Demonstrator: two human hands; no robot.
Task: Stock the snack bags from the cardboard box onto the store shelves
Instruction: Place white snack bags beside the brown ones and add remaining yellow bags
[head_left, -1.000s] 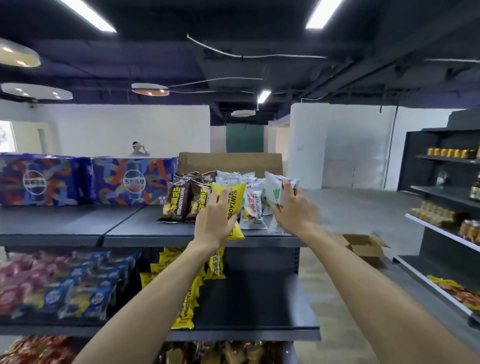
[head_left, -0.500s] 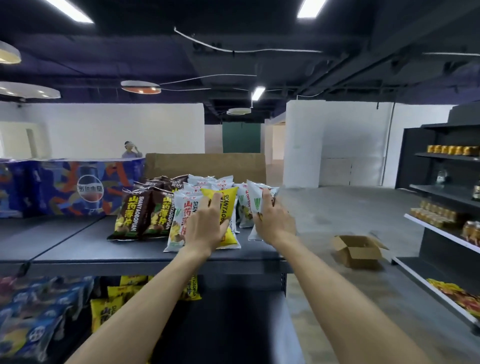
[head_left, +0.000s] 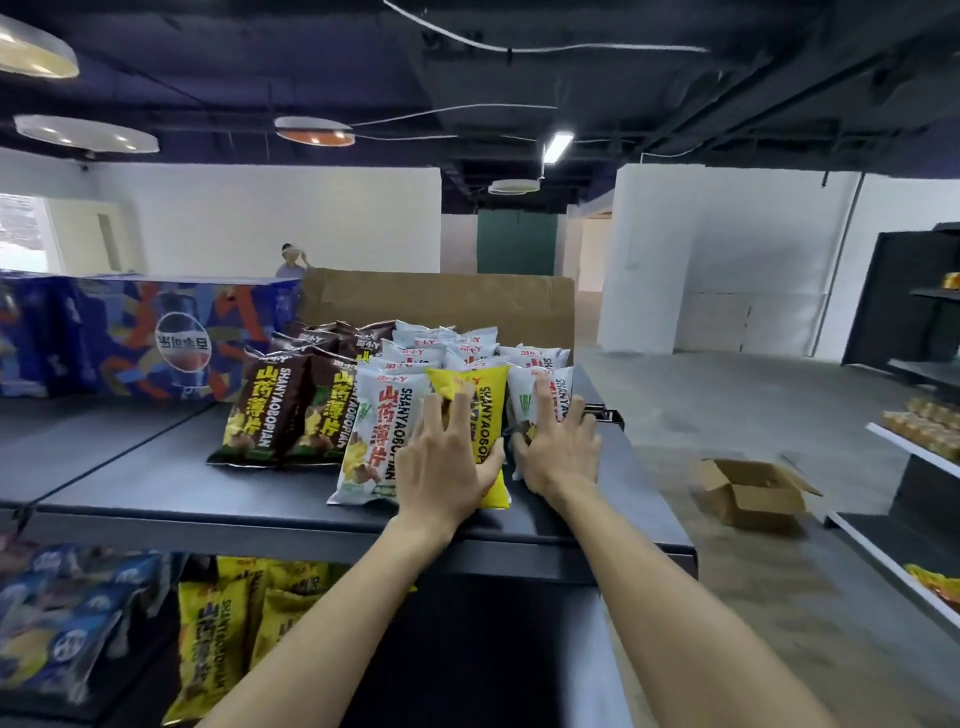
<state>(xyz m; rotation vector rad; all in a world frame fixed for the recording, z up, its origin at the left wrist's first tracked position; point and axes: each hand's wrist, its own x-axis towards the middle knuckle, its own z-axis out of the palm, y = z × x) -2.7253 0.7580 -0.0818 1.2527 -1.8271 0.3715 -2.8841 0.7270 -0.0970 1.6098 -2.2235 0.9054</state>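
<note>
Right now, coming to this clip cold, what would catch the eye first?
Two bare forearms reach to the dark top shelf, where the left hand presses a bright yellow snack bag and the right hand rests on a white snack bag. Left of them stand brown snack bags; an open cardboard box sits on the floor at right.

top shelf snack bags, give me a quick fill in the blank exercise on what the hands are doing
1. The left hand rests on the ____ bag, its colour.
2. The right hand touches a ____ bag at the row's right end.
3. The leftmost bags are ____.
4. An open cardboard box sits on the ____.

Missing: yellow; white; brown; floor
</note>
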